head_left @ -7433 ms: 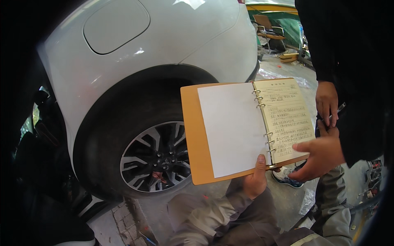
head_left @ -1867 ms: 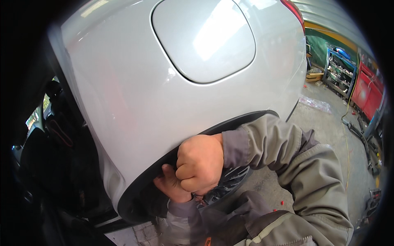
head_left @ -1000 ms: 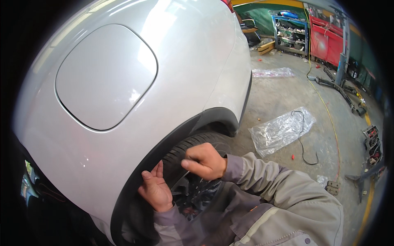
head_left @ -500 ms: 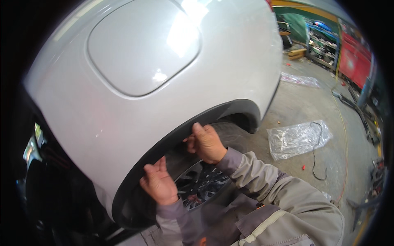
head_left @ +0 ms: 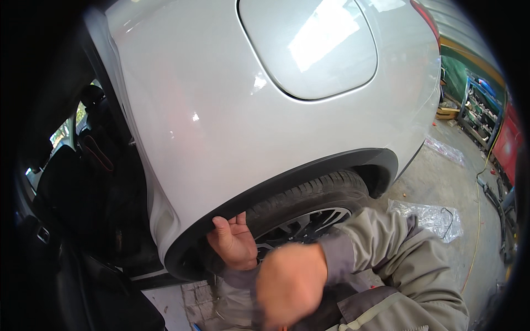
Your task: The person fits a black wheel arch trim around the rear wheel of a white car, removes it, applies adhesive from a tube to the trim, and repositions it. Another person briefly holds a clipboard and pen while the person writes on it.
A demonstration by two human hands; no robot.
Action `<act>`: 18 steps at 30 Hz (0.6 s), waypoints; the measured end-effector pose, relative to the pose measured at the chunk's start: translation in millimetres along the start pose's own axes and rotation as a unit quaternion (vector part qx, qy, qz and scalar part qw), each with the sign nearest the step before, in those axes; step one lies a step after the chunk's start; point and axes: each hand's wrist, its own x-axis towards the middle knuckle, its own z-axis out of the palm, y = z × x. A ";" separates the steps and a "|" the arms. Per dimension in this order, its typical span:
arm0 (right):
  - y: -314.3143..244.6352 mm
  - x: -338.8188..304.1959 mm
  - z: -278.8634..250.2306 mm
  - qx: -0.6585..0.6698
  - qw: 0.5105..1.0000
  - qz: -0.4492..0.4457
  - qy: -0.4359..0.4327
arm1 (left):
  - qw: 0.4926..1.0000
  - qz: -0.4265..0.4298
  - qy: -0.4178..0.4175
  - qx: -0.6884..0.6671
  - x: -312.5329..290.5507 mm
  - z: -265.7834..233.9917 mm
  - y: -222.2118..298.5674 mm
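Note:
A black wheel arch trim [head_left: 298,167] curves along the lower edge of the white car's rear panel [head_left: 204,143]. At the trim's front lower part is my left hand [head_left: 236,245], its thumb against the outer face and its fingertips reaching up behind the lower edge. My right hand [head_left: 292,281] is in front of the wheel, away from the trim; motion smears it and its fingers are hidden. Below the arch sits the tyre [head_left: 309,193] with a dark and silver alloy rim [head_left: 301,223], partly covered by my hands and right sleeve.
A fuel flap [head_left: 320,71] sits closed above the arch. To the left, the open doorway shows dark seats [head_left: 99,149], with a black door panel [head_left: 110,295] nearer me. Clear plastic wrapping [head_left: 425,218] lies on the floor at right, near a yellow hose [head_left: 476,237] and metal shelving [head_left: 480,110].
My right hand has left the trim and come down toward me. My left hand stays at the trim's front part. The view has shifted left, showing more of the car doorway.

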 end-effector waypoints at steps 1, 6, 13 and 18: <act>-1.5 17.7 4.7 0.034 0.992 -0.111 -0.040 | 1.000 0.008 0.001 -0.003 -0.6 -2.3 -3.6; 76.9 17.5 -10.1 -0.129 0.989 -0.012 -0.076 | 1.000 0.012 0.006 0.026 -4.4 -18.7 -13.1; 73.2 15.7 12.1 -0.102 0.995 -0.012 -0.011 | 0.993 -0.103 -0.036 0.047 -4.2 -35.1 11.5; 22.5 49.9 30.6 -0.031 0.988 -0.072 -0.132 | 0.999 -0.037 0.036 -0.014 0.6 -26.8 19.5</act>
